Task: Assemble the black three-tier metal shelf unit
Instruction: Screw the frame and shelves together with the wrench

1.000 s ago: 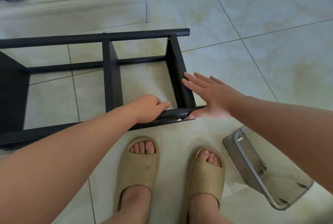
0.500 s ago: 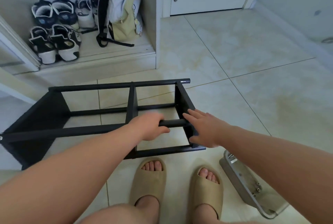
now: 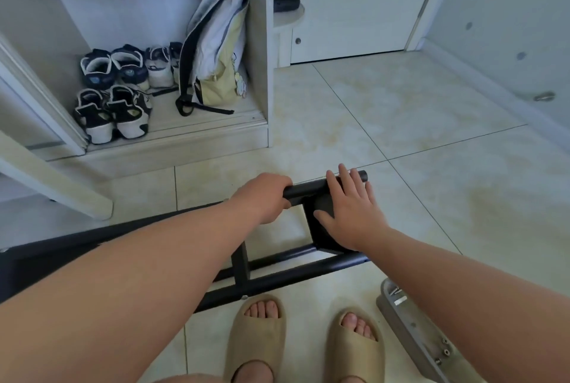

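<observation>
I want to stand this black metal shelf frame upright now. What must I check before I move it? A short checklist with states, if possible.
1. Left hand grips the round top bar of the black metal shelf frame: ok.
2. Right hand lies flat on the end panel, no real grip: not ok.
3. Toes in beige open slippers sit near the lower bar: not ok.
4. Clear plastic screw tray beside the right foot, likely in the way: not ok.
5. Joints tight: cannot tell.

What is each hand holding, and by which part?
The left hand grips the black shelf frame by its top round bar, near the right end. The right hand holds nothing: it rests flat, fingers straight, on the end panel.
</observation>
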`<state>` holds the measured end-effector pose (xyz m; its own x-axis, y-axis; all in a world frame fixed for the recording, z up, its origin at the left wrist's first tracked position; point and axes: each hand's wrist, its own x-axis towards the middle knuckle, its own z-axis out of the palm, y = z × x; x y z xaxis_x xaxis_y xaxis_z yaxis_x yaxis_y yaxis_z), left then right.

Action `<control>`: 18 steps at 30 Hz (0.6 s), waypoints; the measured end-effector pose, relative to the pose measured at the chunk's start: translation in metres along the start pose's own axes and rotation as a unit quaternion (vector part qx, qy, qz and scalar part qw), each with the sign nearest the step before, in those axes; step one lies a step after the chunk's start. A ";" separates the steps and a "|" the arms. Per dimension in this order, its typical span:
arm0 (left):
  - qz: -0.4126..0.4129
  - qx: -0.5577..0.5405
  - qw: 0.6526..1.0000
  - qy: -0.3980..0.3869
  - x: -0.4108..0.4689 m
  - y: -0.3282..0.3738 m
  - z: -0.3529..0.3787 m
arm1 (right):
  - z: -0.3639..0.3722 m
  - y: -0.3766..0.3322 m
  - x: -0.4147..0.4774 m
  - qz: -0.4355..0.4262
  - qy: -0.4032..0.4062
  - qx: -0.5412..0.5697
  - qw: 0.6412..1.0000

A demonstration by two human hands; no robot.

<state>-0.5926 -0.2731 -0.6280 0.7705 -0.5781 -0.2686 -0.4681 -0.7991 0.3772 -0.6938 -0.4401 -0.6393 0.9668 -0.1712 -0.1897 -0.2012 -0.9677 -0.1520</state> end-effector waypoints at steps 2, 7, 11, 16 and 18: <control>-0.018 -0.005 1.000 0.015 0.009 -0.005 -0.001 | 0.003 0.000 0.008 0.004 -0.005 0.016 1.000; -0.058 -0.016 0.996 0.066 0.034 -0.036 -0.004 | 0.017 -0.001 0.036 0.004 -0.055 0.036 0.998; -0.085 0.021 0.991 0.105 0.054 -0.058 0.008 | 0.028 -0.005 0.054 -0.005 -0.057 0.036 0.998; -0.102 0.063 0.983 0.141 0.065 -0.058 0.017 | 0.033 -0.010 0.062 0.006 -0.036 0.022 0.999; -0.111 0.065 0.981 0.145 0.063 -0.053 0.021 | 0.032 -0.008 0.059 0.004 -0.045 0.030 0.999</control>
<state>-0.5284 -0.2701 -0.6835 0.9414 -0.3319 -0.0601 -0.3123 -0.9250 0.2163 -0.6404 -0.4363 -0.6803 0.9474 -0.1599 -0.2771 -0.2214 -0.9529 -0.2071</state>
